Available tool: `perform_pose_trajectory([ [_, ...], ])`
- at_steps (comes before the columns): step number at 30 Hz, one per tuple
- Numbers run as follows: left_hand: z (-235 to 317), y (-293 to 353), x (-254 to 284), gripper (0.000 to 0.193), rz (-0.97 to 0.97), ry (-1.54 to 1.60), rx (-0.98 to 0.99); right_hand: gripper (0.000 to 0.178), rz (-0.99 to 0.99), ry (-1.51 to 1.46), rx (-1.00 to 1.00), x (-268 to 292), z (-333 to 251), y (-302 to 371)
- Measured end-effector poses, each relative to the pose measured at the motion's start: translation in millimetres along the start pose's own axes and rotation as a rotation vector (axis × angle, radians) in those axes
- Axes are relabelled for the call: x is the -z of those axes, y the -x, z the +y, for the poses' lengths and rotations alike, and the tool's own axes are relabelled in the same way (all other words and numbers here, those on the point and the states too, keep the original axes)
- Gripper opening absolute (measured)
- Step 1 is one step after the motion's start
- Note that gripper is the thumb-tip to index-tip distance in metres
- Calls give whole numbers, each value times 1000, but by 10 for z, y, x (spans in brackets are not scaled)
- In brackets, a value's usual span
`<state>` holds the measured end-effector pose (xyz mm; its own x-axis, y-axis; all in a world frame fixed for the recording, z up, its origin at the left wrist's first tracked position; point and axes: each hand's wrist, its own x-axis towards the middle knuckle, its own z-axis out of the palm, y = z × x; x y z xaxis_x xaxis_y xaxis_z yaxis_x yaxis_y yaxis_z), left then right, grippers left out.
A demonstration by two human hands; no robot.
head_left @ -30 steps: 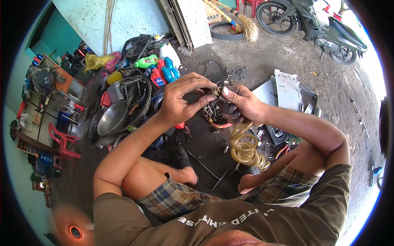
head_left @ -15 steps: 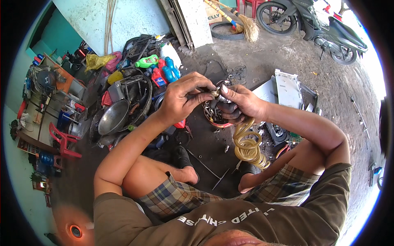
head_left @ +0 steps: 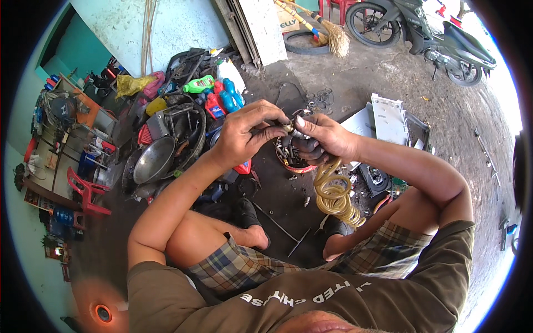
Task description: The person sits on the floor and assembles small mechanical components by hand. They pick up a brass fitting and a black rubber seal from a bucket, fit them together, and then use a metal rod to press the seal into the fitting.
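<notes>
In front of me, above a round red-rimmed tray (head_left: 292, 167) of loose metal parts, my two hands meet at a silver metal hose fitting (head_left: 299, 134). My right hand (head_left: 336, 140) is wrapped round the fitting, its thumb pressed along the top. From under that hand a yellowish coiled air hose (head_left: 336, 201) hangs down towards my right foot. My left hand (head_left: 244, 133) pinches a small brass-coloured piece (head_left: 288, 127) at the fitting's left end. Dark grime covers the fingers, and they partly hide where the pieces join.
A T-handled wrench (head_left: 300, 242) lies on the floor between my feet. Left of my hands are oil bottles (head_left: 215, 104), a metal basin (head_left: 154, 159) and a tyre. White panels (head_left: 390, 119) lie on the right. A motorbike (head_left: 427, 36) and a broom (head_left: 337, 40) are farther off.
Both hands keep their grip and have barely shifted. The brass-coloured piece looks slightly turned between the left fingers, and the coiled hose has swung a little.
</notes>
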<state>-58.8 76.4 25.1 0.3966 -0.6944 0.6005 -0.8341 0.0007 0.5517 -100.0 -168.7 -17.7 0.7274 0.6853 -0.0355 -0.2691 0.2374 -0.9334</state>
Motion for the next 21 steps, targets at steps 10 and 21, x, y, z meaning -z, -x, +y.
perform_pose_trajectory([
  [10, 33, -7, -44, 24, 77, 19, -24, 54, -9, 34, 39, -4, -43, 6],
  [21, -11, 14, -50, 32, 54, -1, -14, 51, 0, -10, 21, 30, 2, 9],
])
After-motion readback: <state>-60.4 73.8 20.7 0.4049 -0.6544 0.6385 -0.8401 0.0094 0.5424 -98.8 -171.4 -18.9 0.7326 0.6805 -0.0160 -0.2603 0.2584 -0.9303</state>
